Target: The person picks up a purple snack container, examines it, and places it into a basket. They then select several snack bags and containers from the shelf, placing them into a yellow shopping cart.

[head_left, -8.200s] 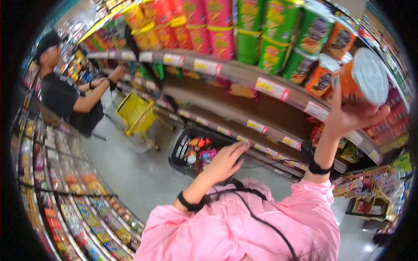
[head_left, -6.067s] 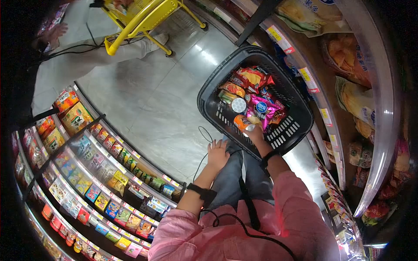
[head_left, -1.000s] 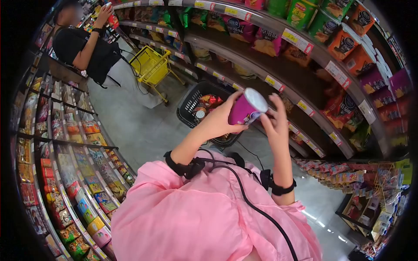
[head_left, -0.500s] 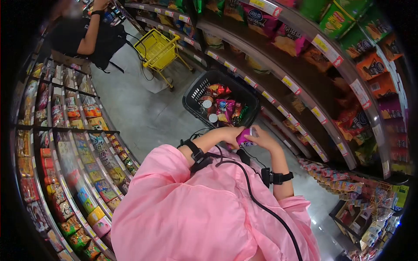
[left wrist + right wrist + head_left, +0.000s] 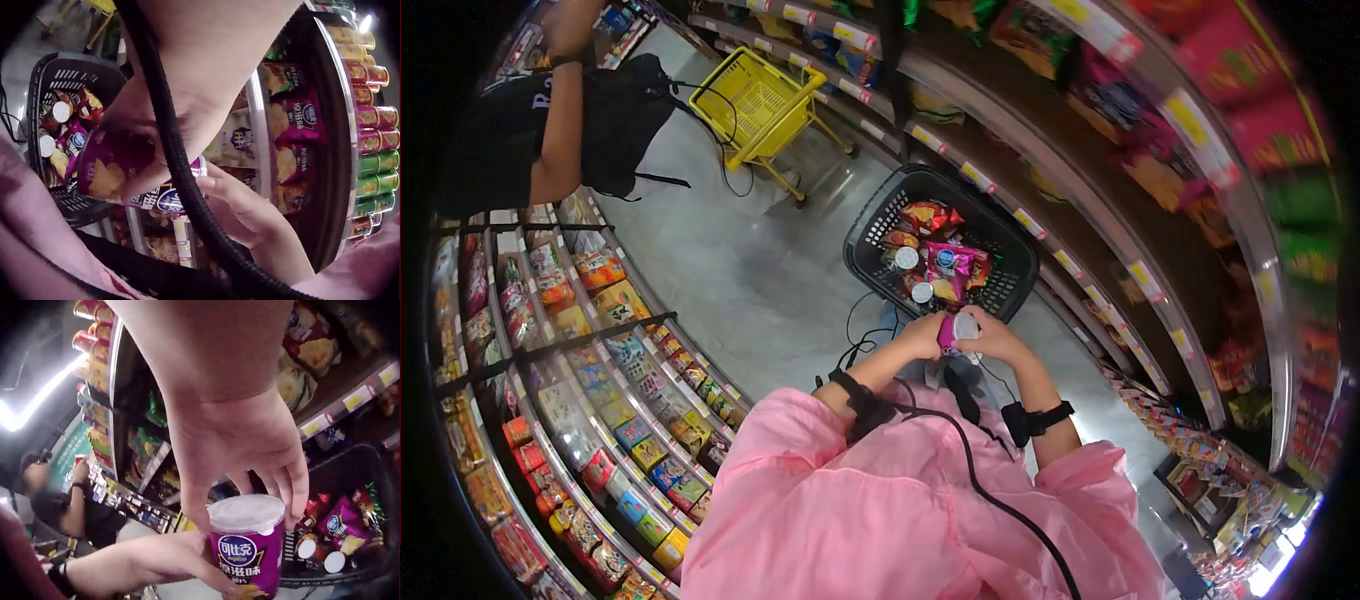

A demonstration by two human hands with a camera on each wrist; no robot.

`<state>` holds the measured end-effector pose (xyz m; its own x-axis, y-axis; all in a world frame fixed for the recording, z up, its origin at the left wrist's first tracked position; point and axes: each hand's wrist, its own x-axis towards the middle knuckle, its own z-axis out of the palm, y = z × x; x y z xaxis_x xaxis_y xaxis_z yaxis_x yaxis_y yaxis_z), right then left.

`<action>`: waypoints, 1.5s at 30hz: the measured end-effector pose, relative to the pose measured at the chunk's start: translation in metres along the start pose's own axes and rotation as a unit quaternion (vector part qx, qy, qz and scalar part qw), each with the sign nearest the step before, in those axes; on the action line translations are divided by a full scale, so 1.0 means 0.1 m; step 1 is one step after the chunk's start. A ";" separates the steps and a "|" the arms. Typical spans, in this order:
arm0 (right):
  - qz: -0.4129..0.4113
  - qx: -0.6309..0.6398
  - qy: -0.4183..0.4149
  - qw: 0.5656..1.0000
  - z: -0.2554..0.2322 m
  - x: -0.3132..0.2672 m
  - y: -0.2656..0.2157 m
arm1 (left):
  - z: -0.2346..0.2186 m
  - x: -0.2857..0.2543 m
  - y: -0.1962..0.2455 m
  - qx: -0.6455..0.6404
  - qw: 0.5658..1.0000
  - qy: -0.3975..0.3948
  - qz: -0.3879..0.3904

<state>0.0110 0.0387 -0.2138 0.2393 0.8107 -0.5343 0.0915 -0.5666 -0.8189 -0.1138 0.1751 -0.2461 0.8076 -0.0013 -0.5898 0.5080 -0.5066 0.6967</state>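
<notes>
I am wrapping my left hand (image 5: 922,338) around the lower body of the purple chip can (image 5: 247,547), held above the black basket (image 5: 1000,300). My right hand (image 5: 240,440) is curling its fingers over the white lid. It seems light, stiff, smooth; gripping the body suits best.

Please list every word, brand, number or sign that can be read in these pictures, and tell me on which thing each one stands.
"可比克" with "copico" under it: blue oval on the purple chip can.
"番滋味" (first sign unsure): white letters under that oval.
Left wrist view: the can's oval logo is too blurred.
Shelf price tags and basket packets: too small or blurred.
</notes>
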 end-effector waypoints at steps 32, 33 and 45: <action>0.125 0.031 0.173 0.977 1.59 2.80 1.29 | 0.18 1.30 -2.49 -0.538 0.800 0.171 -0.205; 0.118 0.029 0.167 0.978 1.63 2.83 1.34 | 0.22 1.31 -2.60 -0.530 0.807 0.169 -0.198; 0.148 0.051 0.130 0.979 1.87 2.91 1.37 | -0.21 1.20 -2.61 -0.689 0.675 0.090 -0.250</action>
<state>-0.0872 0.2246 -0.5210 0.4793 0.5405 -0.6915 -0.1131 -0.7432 -0.6594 -0.1429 0.3250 -0.4905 0.3922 0.0411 -0.9190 0.4266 0.8770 0.2213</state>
